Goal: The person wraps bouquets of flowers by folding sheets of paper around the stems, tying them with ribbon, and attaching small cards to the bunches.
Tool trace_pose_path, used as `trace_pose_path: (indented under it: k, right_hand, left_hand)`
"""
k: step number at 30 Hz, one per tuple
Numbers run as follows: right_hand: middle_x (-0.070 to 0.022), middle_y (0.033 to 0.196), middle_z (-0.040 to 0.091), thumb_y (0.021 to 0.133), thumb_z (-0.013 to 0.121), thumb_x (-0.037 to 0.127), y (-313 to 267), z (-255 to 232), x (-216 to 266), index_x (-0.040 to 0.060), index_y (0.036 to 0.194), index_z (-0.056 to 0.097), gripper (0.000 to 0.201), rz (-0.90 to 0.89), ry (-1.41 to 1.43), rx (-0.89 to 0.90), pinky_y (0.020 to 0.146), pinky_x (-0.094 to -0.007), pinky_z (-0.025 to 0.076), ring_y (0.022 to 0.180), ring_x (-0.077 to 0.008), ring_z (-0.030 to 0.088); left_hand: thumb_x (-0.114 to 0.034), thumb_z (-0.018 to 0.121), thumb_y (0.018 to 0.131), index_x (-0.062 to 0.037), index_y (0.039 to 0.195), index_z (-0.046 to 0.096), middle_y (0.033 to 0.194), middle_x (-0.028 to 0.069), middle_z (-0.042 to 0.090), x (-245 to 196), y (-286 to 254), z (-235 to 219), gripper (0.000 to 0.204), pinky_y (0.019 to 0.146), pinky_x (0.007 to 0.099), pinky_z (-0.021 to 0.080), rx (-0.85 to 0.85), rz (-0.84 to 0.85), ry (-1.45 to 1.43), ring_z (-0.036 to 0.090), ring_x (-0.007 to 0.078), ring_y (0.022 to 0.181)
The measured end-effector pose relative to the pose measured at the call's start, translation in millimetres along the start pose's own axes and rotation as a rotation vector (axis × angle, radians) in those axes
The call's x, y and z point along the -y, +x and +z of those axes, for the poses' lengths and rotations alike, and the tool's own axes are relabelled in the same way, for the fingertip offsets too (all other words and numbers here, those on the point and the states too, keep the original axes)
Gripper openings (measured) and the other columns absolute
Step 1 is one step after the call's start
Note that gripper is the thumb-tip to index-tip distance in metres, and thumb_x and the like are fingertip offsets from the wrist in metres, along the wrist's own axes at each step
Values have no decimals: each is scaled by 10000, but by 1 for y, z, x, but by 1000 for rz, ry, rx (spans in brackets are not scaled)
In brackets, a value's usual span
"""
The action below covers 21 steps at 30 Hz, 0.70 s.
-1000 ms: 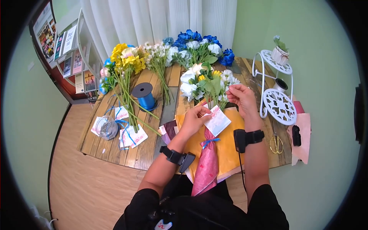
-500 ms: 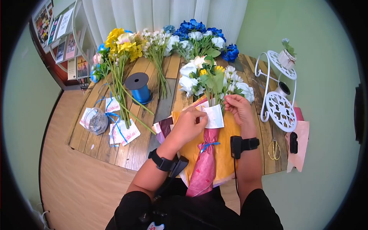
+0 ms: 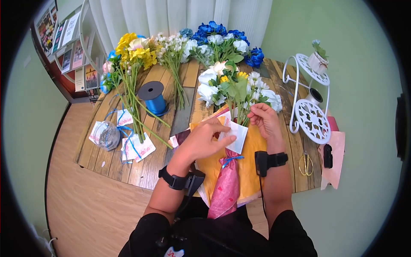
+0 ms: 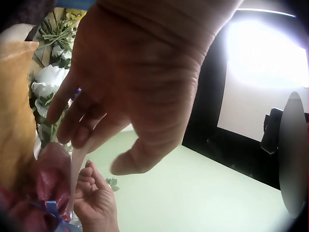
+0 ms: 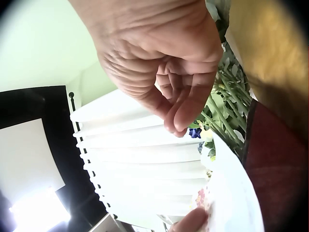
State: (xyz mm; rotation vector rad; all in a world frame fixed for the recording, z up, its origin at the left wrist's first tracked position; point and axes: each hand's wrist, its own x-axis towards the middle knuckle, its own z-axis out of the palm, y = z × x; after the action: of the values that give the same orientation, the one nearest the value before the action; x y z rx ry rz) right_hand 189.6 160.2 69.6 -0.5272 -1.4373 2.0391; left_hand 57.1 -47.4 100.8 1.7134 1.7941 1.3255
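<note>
One card [image 3: 238, 132] looked light, bendy, best edge-held; left hand [image 3: 203, 139], thumb spread, touched it; right hand [image 3: 267, 122] pinched, contents unclear.

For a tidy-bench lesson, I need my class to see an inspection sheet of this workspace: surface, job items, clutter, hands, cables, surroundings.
Surface: planked wooden table, with flowers and paper across much of it.
Job items: white card over a pink-wrapped bouquet tied with blue ribbon; yellow-orange paper beneath.
Clutter: clear jar, printed cards, blue spool, gold-handled scissors, white metal stand.
Hands: left hand touches the white card; right hand has thumb and fingertips together beside the stems, anything tiny between them unclear.
Cables: black cable runs down from the right wrist camera.
Surroundings: white curtain, green wall, magazines on a rack.
</note>
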Motion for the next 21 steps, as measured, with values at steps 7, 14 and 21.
trace_pose_path:
  k: [7,14,21]
  right_hand:
    - [-146,770,653,806,599,51,-3,7,2,4,861,580,74,-20,64,8,581,-266,555,659,-185,658]
    - [-150,830,652,805,599,34,-5,13,2,-37,978,587,188,-54,-66,67,622,-255,545,696,-172,648]
    - [-133,824,650,808,607,41,-3,12,-3,-58,997,594,214,-49,-124,59,633,-253,536,693,-160,636]
  left_hand:
    - [-108,650,757,25,767,652,690,137,570,12,3,7,134,580,345,437,-194,-95,21,557,258,647]
    - [-16,634,756,-17,910,663,729,102,534,17,3,11,157,590,296,419,-200,-10,13,530,203,648]
    - [11,596,753,-23,931,660,759,112,522,23,2,20,192,618,311,429,-187,43,58,541,233,720]
